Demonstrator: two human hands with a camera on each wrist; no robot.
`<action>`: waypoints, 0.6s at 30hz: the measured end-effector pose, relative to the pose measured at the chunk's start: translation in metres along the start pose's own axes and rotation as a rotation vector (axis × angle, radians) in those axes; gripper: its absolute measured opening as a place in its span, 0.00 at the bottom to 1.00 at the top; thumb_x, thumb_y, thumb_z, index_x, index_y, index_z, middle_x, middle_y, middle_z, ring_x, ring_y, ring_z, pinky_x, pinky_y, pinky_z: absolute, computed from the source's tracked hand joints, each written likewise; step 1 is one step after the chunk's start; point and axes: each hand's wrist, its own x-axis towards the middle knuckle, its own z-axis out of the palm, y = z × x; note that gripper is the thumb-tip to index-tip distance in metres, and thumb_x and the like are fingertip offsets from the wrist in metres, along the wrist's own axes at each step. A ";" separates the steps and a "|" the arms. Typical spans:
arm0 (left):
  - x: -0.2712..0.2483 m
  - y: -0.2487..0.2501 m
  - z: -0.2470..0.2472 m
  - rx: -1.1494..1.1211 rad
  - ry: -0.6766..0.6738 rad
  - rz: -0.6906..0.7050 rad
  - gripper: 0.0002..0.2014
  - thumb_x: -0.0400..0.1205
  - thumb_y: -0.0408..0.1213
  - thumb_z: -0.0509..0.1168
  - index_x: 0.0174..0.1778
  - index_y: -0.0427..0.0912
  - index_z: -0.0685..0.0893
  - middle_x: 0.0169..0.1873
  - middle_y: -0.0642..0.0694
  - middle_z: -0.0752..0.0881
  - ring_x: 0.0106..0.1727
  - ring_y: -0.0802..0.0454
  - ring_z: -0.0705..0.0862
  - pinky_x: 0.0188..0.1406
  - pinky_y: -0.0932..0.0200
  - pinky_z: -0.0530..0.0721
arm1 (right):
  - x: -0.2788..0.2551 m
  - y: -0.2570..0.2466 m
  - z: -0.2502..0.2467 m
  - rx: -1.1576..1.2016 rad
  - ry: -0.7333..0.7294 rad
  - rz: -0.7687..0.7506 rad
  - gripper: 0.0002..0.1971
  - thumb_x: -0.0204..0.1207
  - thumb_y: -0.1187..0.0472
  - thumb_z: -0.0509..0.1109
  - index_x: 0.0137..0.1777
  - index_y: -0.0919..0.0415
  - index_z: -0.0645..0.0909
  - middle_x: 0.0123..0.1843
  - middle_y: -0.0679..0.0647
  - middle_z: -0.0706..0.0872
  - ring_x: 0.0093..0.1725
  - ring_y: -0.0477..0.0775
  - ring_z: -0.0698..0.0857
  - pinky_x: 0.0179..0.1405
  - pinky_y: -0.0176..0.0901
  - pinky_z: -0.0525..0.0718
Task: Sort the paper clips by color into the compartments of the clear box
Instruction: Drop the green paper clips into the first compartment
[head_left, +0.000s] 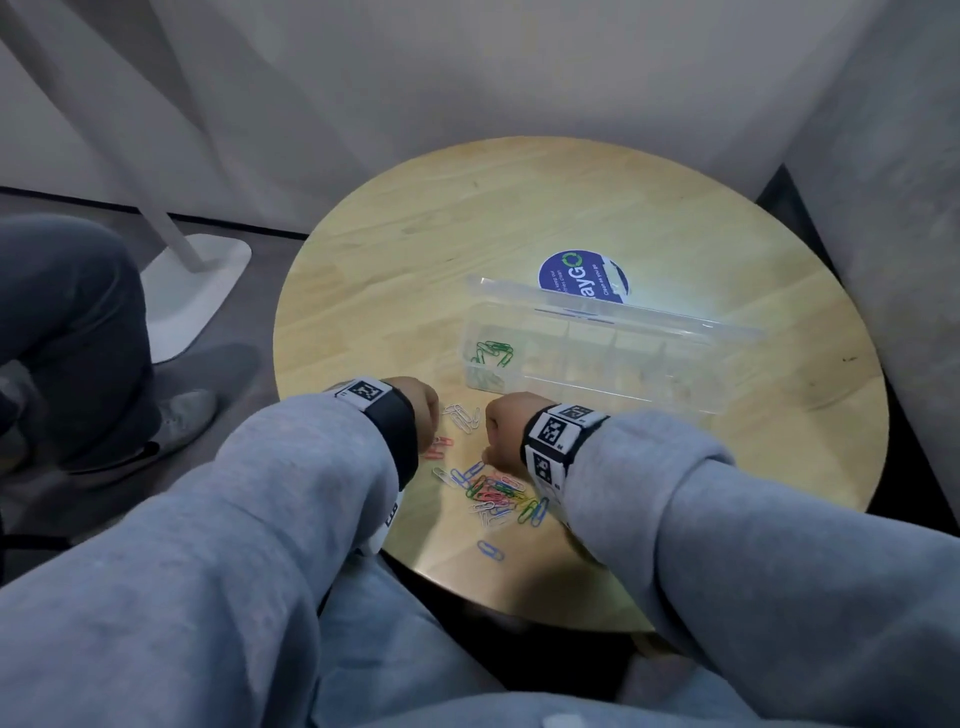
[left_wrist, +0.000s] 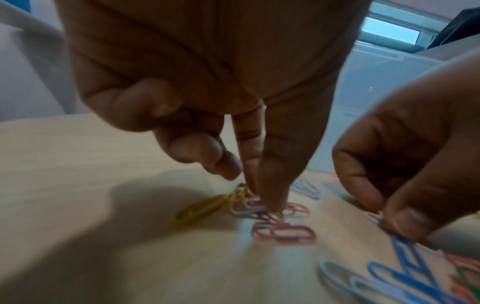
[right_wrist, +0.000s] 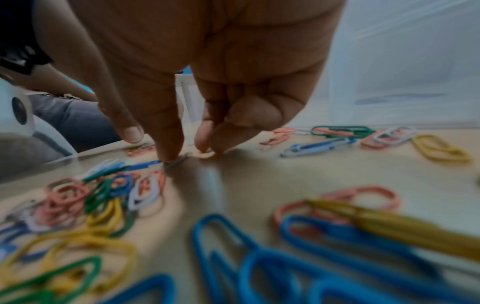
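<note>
A clear box (head_left: 623, 401) lies open on the round wooden table (head_left: 519, 218), and green clips (head_left: 493, 352) sit in its leftmost compartment. Mixed colored paper clips (head_left: 498, 493) lie heaped near the front edge. My left hand (left_wrist: 270, 205) points down with thumb and index tips together, pinching a red clip (left_wrist: 285, 232) next to a yellow clip (left_wrist: 205, 207). My right hand (right_wrist: 155, 148) reaches down beside it, thumb and index closing on a white clip (right_wrist: 179, 160); its other fingers are curled. In the head view both hands (head_left: 426, 410) (head_left: 501, 431) hide their fingertips.
White clips (head_left: 462, 415) lie between the hands, and a lone blue clip (head_left: 490, 550) is near the table's front edge. A blue round sticker (head_left: 582, 278) shows behind the box lid (head_left: 623, 312). Another person's shoe (head_left: 182, 421) and a white stand base (head_left: 197, 291) are on the floor at left.
</note>
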 end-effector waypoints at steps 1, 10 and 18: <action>0.003 0.002 0.002 -0.010 -0.012 0.017 0.09 0.80 0.29 0.63 0.36 0.45 0.75 0.35 0.50 0.78 0.26 0.62 0.79 0.19 0.72 0.72 | 0.002 0.000 0.001 0.000 0.000 0.011 0.11 0.73 0.55 0.68 0.48 0.63 0.84 0.45 0.56 0.86 0.42 0.57 0.85 0.39 0.42 0.81; 0.006 0.004 0.005 0.128 -0.034 0.024 0.06 0.78 0.40 0.68 0.45 0.47 0.78 0.44 0.49 0.79 0.44 0.50 0.73 0.29 0.63 0.70 | -0.002 0.013 0.007 -0.039 -0.033 0.039 0.02 0.69 0.60 0.65 0.38 0.52 0.77 0.37 0.50 0.77 0.34 0.53 0.76 0.32 0.37 0.73; -0.001 -0.015 -0.006 -0.593 0.079 0.089 0.12 0.74 0.32 0.72 0.28 0.45 0.79 0.26 0.49 0.81 0.29 0.54 0.77 0.35 0.66 0.76 | -0.032 0.046 -0.021 0.442 -0.058 0.122 0.08 0.71 0.65 0.69 0.32 0.57 0.77 0.32 0.50 0.83 0.30 0.49 0.79 0.34 0.39 0.80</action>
